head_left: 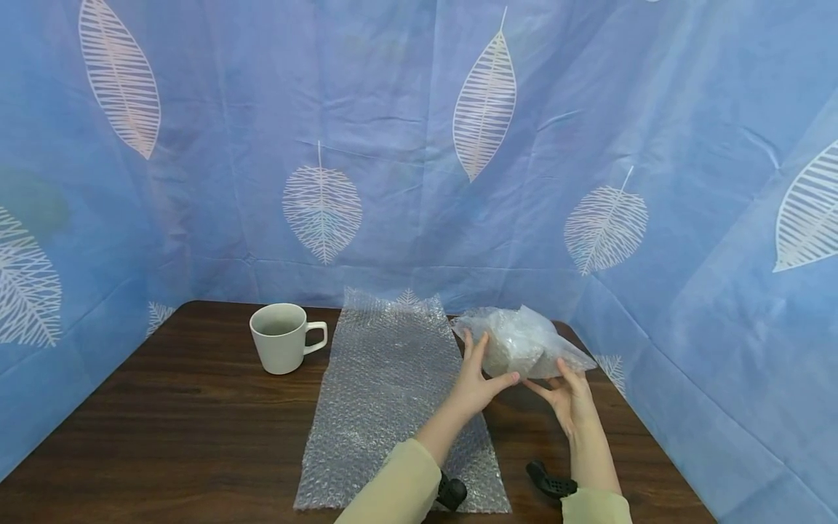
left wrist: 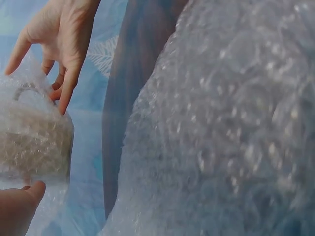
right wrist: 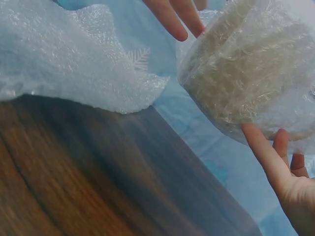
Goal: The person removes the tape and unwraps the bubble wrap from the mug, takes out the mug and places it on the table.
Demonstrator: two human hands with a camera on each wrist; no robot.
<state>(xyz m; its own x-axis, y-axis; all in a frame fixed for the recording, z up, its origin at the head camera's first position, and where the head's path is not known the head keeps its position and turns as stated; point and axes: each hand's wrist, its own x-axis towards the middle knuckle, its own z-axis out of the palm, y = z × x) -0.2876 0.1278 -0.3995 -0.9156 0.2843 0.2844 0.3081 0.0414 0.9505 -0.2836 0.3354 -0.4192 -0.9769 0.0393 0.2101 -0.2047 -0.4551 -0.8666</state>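
Both hands hold a bubble-wrapped mug (head_left: pixel 517 342) raised above the table's far right corner. A pale beige body and a loop like a handle show through its clear wrap in the left wrist view. My left hand (head_left: pixel 476 386) grips the near left side, thumb below and fingers spread up along the wrap. On the right, my right hand (head_left: pixel 569 400) holds the bundle's lower side between thumb and fingers. Loose wrap sticks out in a point past the right fingers. Beneath the left forearm lies a flat sheet of bubble wrap (head_left: pixel 386 393).
A light grey mug (head_left: pixel 278 342) stands upright left of the sheet, its handle turned right. The dark wooden table (head_left: pixel 196 429) ends against a blue leaf-print cloth (head_left: pixel 393 109) at the back and sides. Black straps with devices sit at both wrists.
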